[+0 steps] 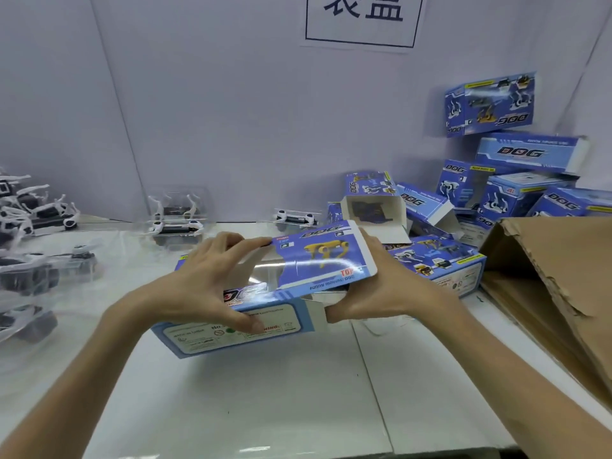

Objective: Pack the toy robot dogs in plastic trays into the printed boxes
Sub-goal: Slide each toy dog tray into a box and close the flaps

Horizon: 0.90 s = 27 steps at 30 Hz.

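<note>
So, you hold one printed box [265,299] mid-frame over the bench [265,392], tilted with its lower-left corner down; I can't tell if it touches.

Left hand [205,279] spans the box: fingers hooked over the far edge, thumb pressed on the near side panel. That reads as a squeeze across the width to pop the sleeve into shape.

Right hand [394,286] grips the right end, fingers behind the raised yellow-dog panel and thumb by the white end flap [314,313]. My read is that this holds the mouth open for loading.

The clear window shows no dog inside, so I judge this box not yet loaded.

The toy robot dogs in plastic trays [175,217] sit centre-left, with more [36,270] along the left edge, all well apart from the box.

An open box [374,210] lies just behind, with the box pile [516,193] upper right and a brown carton [563,286] at the right edge. I can't tell which boxes are filled.

Next, one hand must let go to fetch a tray, and the sleeve may fold flat when it does.
</note>
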Tool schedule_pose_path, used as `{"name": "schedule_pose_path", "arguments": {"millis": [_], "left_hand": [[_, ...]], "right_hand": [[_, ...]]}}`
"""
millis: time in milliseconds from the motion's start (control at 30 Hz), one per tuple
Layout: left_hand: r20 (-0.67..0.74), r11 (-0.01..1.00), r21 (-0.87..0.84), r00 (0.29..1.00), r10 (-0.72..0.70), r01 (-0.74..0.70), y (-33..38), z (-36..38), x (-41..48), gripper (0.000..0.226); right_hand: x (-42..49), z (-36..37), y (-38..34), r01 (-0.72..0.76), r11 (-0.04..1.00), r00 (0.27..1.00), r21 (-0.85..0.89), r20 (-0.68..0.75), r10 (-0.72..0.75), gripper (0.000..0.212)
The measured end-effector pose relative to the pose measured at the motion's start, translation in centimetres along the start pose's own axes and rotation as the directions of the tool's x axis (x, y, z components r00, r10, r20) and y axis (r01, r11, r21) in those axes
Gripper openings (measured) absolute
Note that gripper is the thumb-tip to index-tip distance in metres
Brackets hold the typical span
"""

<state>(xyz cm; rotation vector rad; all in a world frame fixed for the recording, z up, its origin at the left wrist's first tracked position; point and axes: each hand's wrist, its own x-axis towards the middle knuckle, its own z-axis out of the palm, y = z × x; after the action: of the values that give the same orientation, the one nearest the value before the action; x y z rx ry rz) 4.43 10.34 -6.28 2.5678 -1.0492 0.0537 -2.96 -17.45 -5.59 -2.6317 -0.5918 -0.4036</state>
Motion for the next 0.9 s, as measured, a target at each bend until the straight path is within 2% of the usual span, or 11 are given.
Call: {"name": "schedule_pose_path", "arguments": {"millis": [133, 233, 300, 367, 433, 500, 533, 633, 767, 833, 900], "left_hand": [[0.117, 0.997, -0.070, 0.992, 0.041, -0.032, -0.6, 0.9, 1.2, 0.111], [0.195, 0.982, -0.190, 0.980, 0.043, -0.005, -1.4, 1.1, 2.2, 0.108], [0.213, 0.948, -0.318, 0.975, 0.066, 0.005, -2.1, 0.9, 2.9, 0.106], [0.204, 0.895, -0.445, 0.973, 0.111, -0.008, -2.7, 0.8, 3.8, 0.104], [0.189, 0.831, -0.555, 0.967, 0.168, -0.036, -3.0, 1.0, 4.8, 0.104], [0.177, 0.746, -0.665, 0.963, 0.204, -0.036, -3.1, 1.3, 5.9, 0.106], [0.169, 0.707, -0.706, 0.960, 0.221, -0.038, -3.1, 1.5, 6.5, 0.106], [0.153, 0.627, -0.778, 0.953, 0.261, -0.047, -2.7, 2.2, 7.7, 0.106], [0.146, 0.485, -0.875, 0.952, 0.269, -0.003, -1.6, 3.2, 8.2, 0.103], [0.132, 0.423, -0.906, 0.950, 0.283, 0.000, -0.5, 3.6, 8.3, 0.092], [0.093, 0.354, -0.935, 0.941, 0.325, -0.030, 1.1, 4.2, 8.5, 0.073]], "right_hand": [[-0.1, 0.8, 0.7, -0.034, 0.988, 0.993, 0.149, 0.113, 0.017, 0.042], [-0.2, -0.8, 2.0, -0.133, 0.959, 0.960, 0.249, 0.274, 0.062, 0.051], [-0.6, -2.5, 2.8, -0.161, 0.918, 0.957, 0.362, 0.286, 0.055, 0.052], [-0.9, -3.6, 4.0, -0.137, 0.824, 0.983, 0.550, 0.178, 0.044, 0.047], [-1.1, -3.8, 4.9, -0.078, 0.752, 0.986, 0.655, -0.061, 0.156, 0.041], [-1.2, -3.4, 5.5, -0.020, 0.743, 0.895, 0.669, -0.320, 0.312, 0.028], [-1.2, -3.2, 5.7, 0.006, 0.722, 0.840, 0.692, -0.396, 0.372, 0.025], [-1.3, -3.3, 5.5, 0.140, 0.587, 0.753, 0.798, -0.470, 0.460, 0.027], [-0.7, -4.5, 4.1, 0.286, 0.516, 0.680, 0.807, -0.551, 0.483, 0.028], [-0.2, -5.1, 3.4, 0.257, 0.611, 0.691, 0.749, -0.584, 0.426, 0.034], [0.5, -5.0, 2.6, 0.149, 0.767, 0.835, 0.624, -0.495, 0.240, 0.036]]}}
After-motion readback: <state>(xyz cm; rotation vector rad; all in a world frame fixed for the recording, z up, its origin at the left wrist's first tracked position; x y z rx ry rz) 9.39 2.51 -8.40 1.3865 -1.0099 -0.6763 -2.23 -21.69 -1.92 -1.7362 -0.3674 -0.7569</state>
